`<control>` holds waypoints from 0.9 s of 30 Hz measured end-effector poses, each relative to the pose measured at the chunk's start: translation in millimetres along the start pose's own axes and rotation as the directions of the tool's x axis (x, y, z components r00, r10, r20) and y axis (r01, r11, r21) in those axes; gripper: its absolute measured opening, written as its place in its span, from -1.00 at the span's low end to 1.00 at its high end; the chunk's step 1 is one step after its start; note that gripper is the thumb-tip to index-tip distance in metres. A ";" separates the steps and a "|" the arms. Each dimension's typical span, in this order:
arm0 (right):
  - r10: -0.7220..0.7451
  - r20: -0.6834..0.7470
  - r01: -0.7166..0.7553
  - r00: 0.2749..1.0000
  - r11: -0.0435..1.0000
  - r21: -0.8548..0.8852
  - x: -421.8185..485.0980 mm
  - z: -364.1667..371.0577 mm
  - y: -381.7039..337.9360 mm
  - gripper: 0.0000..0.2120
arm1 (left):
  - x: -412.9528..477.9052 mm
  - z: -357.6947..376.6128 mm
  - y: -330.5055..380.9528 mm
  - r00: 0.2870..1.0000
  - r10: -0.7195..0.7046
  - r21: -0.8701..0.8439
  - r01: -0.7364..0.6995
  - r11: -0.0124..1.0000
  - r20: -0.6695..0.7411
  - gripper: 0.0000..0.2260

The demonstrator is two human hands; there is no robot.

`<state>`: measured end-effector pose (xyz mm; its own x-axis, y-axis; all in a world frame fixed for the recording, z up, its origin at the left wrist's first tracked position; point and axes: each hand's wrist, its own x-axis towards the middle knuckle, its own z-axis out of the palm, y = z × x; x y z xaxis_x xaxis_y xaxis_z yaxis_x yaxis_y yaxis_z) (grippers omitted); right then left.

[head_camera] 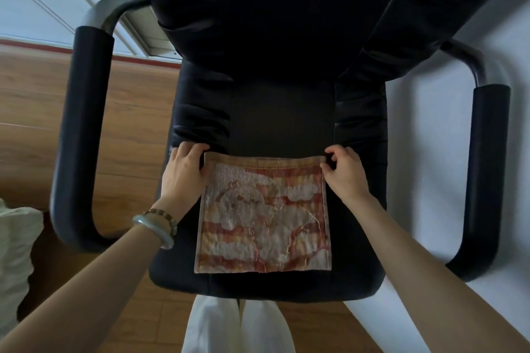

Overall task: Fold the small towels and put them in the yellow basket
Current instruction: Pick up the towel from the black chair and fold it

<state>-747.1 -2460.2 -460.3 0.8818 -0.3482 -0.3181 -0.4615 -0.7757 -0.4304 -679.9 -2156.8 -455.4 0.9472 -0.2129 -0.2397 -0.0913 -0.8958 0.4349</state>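
Fingers (pixel 334 152) of the right hand (pixel 345 172) are curled, thumb and forefinger pinching the far right corner of the small towel (pixel 263 218). The left hand (pixel 183 169) mirrors it at the far left corner: fingers bent over, thumb along the towel's left edge, clamped on the corner. Both hands are back-up with wrists low. Both bare forearms reach in from the near side, roughly symmetrical. Two bracelets (pixel 160 223) sit on the left wrist, one pale bangle and one beaded band.

The towel lies flat on the black chair seat (pixel 258 284), toward the near edge. It is roughly square, with orange-red stripes, a pale raised pattern and a hemmed far edge running between the two hands. Whether the far corners are lifted off the seat, cannot tell.

Hard to read: the towel's motif is unclear, and the pinch points are mostly covered by knuckles. The backrest (pixel 272 23) is very dark, detail lost, and cut off at the top. Padded armrests (pixel 83 123) stand on either side. White trousers (pixel 238 327) are cropped at the bottom edge. Bunched pale cloth (pixel 14 252) at the left edge is cropped and can't be identified. Wooden floor (pixel 28 123) lies underneath.
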 end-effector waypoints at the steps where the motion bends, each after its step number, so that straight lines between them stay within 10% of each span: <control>1: -0.008 -0.001 0.008 1.000 1.000 -0.001 -6.6 -2.1 1.4 -0.68 | -8.8 0.2 1.3 0.998 0.068 0.004 -0.068 0.998 0.005 -0.70; 11: -0.295 0.263 0.329 0.919 0.939 -0.098 -138.8 11.7 31.9 -0.87 | -133.2 16.2 -30.3 0.745 0.500 0.016 -0.564 0.826 0.443 -0.65; 19: -0.378 0.387 0.493 0.841 0.829 -0.263 -167.7 17.0 44.2 -0.60 | -137.9 12.1 -44.5 0.745 0.506 0.131 -0.608 0.783 0.435 -0.35; 27: -0.458 0.399 0.593 0.794 0.728 -0.344 -159.0 14.1 43.3 -0.63 | -132.2 7.8 -51.1 0.749 0.565 0.162 -0.641 0.751 0.346 -0.68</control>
<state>-908.6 -2431.0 -440.2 0.8730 0.2890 -0.3929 0.2201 -0.9523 -0.2114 -802.9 -2085.9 -452.7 0.5518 -0.8005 -0.2339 -0.7251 -0.5991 0.3395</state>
